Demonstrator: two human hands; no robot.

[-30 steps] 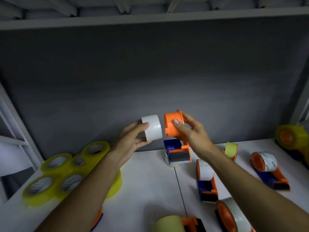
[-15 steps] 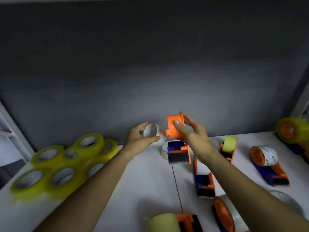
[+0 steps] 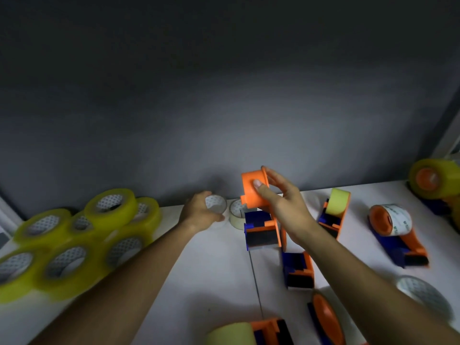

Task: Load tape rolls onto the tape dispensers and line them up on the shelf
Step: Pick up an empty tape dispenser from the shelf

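My right hand (image 3: 281, 202) grips the orange hub of an empty orange-and-blue tape dispenser (image 3: 258, 215), held tilted above the white shelf (image 3: 211, 270). My left hand (image 3: 199, 214) holds a small white tape roll (image 3: 216, 204) low at the shelf's back, next to another pale roll (image 3: 236, 216) lying there. Several dispensers lie on the right: one with a yellow roll (image 3: 334, 212), one with a white roll (image 3: 395, 231), an empty blue-orange one (image 3: 297, 270).
A pile of several yellow tape rolls (image 3: 74, 245) fills the left of the shelf. More dispensers sit at the front edge (image 3: 249, 332) and far right (image 3: 433, 183). A loose white roll (image 3: 420, 295) lies at the right front. A dark grey wall (image 3: 224, 108) backs the shelf.
My left hand has lowered the white roll from beside the hub down to the shelf's back. The right hand keeps the dispenser raised. The view has tipped downward.
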